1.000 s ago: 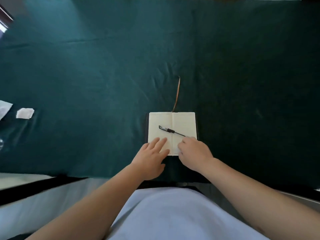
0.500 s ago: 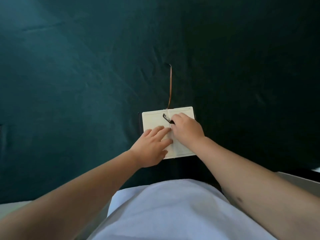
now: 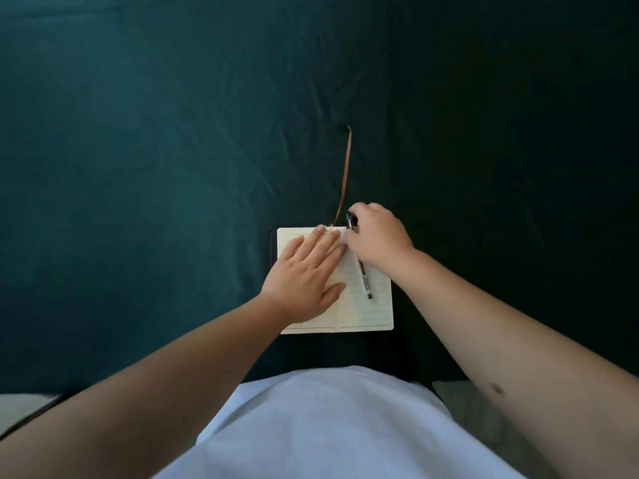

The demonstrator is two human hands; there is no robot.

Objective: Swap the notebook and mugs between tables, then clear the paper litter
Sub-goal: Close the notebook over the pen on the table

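A: Dark teal cloth covers the whole desk (image 3: 155, 167), creased in long soft folds, dimmer toward the upper right of the frame. Nothing of the room shows beyond it, only a pale strip at the lower left edge and the person's light shirt along the bottom.

B: Where's the thing to be moved?

A: The small open notebook with cream lined pages and a dark cover (image 3: 366, 312) lies flat just below the centre of the frame, close to the desk's near edge. Its thin brown ribbon bookmark (image 3: 346, 171) trails straight up the cloth from the spine.

B: Why is the left hand spread like that?

A: The left hand (image 3: 307, 271) rests palm-down on the left page, fingers (image 3: 320, 236) apart and flat, reaching the top edge. I'd judge it pins the book in place.

B: And the right?

A: The right hand (image 3: 378, 236) sits at the top of the right page, curled closed over the upper end of the slim black-and-clear ballpoint pen (image 3: 364, 281). The pen's lower part slants down across the page. Probably it's being taken off so the book can close.

B: Mugs or paper litter?

A: Neither shows in this view.
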